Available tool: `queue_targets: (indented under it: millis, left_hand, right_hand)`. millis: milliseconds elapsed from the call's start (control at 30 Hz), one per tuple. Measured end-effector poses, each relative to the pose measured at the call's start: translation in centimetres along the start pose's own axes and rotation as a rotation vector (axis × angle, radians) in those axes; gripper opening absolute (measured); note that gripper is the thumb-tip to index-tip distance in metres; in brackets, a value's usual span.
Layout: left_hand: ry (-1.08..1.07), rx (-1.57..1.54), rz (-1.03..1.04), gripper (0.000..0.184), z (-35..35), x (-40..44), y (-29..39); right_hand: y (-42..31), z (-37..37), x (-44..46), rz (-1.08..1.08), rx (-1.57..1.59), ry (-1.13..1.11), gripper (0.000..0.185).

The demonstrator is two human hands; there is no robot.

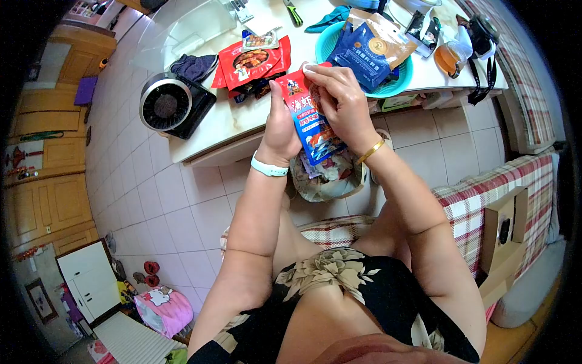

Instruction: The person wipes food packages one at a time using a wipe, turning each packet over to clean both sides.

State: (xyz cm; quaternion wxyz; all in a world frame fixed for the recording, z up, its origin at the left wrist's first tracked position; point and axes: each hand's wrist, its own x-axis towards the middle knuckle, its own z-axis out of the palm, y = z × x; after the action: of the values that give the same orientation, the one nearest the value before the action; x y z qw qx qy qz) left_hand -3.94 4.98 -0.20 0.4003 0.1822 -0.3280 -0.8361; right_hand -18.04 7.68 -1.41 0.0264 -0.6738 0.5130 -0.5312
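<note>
A red and blue snack packet [310, 121] is held upright between my two hands, over the table's front edge. My left hand [280, 130] grips its left side, with the thumb up along the edge. The fingers of my right hand [342, 100] pinch the packet near its top right corner. Behind it on the table lie red packets [247, 60] in a pile. To the right, a turquoise basket [405, 80] holds blue and brown bags [362, 57]. Below the packet, a lined waste bin [327, 182] with wrappers in it stands on the floor.
On the white table [227, 124] are a black device with a round dial [165, 105], a dark cloth [194, 67], a green-handled knife [293, 13] and a glass cup of amber liquid [450, 59]. At the right, an open cardboard box [506, 233] sits on the plaid sofa [464, 200].
</note>
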Motion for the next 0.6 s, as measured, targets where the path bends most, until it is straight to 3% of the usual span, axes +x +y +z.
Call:
queue_targets:
  millis: [600]
  left_hand:
    - [0.015, 0.027, -0.06, 0.084, -0.7, -0.2, -0.1]
  right_hand:
    - [-1.3, 0.2, -0.1, -0.111, 0.123, -0.14, 0.041]
